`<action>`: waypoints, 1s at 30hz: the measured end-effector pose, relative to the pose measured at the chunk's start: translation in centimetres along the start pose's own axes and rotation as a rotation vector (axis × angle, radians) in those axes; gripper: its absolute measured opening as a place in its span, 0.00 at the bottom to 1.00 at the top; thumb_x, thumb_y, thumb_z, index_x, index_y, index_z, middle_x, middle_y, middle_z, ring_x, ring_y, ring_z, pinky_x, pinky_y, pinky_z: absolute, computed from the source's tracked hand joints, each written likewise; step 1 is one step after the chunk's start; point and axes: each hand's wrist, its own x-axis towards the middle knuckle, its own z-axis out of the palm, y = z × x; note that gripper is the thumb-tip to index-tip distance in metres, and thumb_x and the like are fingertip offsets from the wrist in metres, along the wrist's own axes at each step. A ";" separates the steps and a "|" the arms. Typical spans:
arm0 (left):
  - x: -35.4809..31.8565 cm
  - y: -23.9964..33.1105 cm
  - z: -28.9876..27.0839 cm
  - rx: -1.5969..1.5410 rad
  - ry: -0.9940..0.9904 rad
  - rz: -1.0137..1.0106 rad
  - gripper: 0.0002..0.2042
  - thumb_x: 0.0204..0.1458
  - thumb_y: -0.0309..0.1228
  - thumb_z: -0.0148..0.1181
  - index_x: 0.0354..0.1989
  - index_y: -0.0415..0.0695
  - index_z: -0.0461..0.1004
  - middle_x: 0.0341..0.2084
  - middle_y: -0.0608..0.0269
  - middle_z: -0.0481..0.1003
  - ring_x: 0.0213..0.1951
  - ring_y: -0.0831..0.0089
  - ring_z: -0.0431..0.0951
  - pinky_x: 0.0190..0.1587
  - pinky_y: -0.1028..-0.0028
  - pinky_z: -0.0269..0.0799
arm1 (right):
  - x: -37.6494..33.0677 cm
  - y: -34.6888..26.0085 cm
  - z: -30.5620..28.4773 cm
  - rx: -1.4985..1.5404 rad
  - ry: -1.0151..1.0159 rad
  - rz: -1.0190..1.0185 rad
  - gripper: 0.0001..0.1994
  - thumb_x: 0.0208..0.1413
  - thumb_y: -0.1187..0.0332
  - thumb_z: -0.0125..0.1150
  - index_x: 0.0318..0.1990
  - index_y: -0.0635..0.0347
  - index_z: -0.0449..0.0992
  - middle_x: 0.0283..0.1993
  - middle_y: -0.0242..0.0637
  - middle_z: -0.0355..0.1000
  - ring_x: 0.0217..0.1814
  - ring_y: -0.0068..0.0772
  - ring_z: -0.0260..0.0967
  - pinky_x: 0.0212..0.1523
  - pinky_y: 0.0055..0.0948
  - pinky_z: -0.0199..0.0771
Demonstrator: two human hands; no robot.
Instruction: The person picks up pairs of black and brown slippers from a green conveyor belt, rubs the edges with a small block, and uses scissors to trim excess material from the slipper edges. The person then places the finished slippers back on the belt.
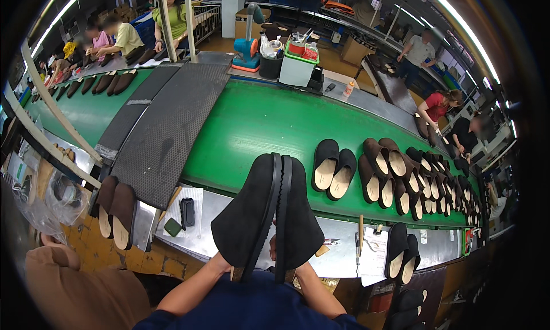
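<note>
Two black clogs are held up in front of me, soles facing each other and toes pointing away. My left hand (223, 263) grips the left clog (243, 218) near its heel end, and my right hand (302, 271) grips the right clog (301, 221) the same way. The clogs hide most of my fingers; a bit of one hand shows in the gap between the soles. The ridged sole edges run close together, touching or nearly so toward the toes. Beyond them, a pair of black clogs (334, 170) with pale insoles stands on the green conveyor belt (258, 129).
Brown clogs (378, 169) and many others line the belt to the right. On the metal ledge lie a black case (187, 212), a paper sheet (373, 252) and another black pair (402, 252). Brown clogs (117, 212) stand left. A person's brown-clad leg (74, 287) is close by.
</note>
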 end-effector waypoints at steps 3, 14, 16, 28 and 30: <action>-0.4 0.3 -0.3 -0.043 -0.003 -0.019 0.28 0.59 0.29 0.55 0.67 0.41 0.55 0.63 0.61 0.61 0.60 0.70 0.65 0.62 0.70 0.62 | 0.4 4.0 -4.9 -0.300 0.054 -0.013 0.19 0.58 0.66 0.58 0.55 0.64 0.68 0.39 0.39 0.72 0.37 0.33 0.71 0.39 0.31 0.73; -0.7 3.2 -0.5 0.776 0.464 0.564 0.29 0.53 0.23 0.58 0.64 0.34 0.56 0.59 0.54 0.66 0.57 0.69 0.68 0.59 0.72 0.63 | -1.4 -5.5 -1.3 -0.664 0.559 -0.565 0.24 0.47 0.72 0.67 0.52 0.68 0.70 0.49 0.42 0.72 0.45 0.36 0.71 0.47 0.30 0.70; -0.2 4.5 1.5 0.835 0.571 0.717 0.28 0.52 0.19 0.56 0.63 0.31 0.57 0.56 0.50 0.68 0.55 0.67 0.70 0.58 0.74 0.63 | -1.0 -5.5 -0.9 -0.631 0.654 -0.704 0.21 0.44 0.73 0.69 0.47 0.67 0.71 0.39 0.39 0.71 0.37 0.33 0.69 0.40 0.29 0.69; -0.2 4.5 0.9 1.000 0.513 0.747 0.30 0.49 0.19 0.56 0.63 0.29 0.56 0.54 0.49 0.69 0.56 0.66 0.70 0.59 0.71 0.62 | -1.8 -4.6 1.0 -0.792 0.719 -0.608 0.19 0.47 0.77 0.67 0.48 0.65 0.71 0.42 0.32 0.68 0.44 0.24 0.68 0.48 0.24 0.67; -0.2 4.5 1.4 0.960 0.488 0.715 0.31 0.49 0.20 0.57 0.63 0.30 0.56 0.54 0.50 0.69 0.55 0.66 0.70 0.59 0.71 0.62 | -1.7 -4.5 1.3 -0.745 0.708 -0.567 0.21 0.46 0.78 0.67 0.49 0.66 0.70 0.43 0.33 0.69 0.45 0.24 0.68 0.49 0.24 0.67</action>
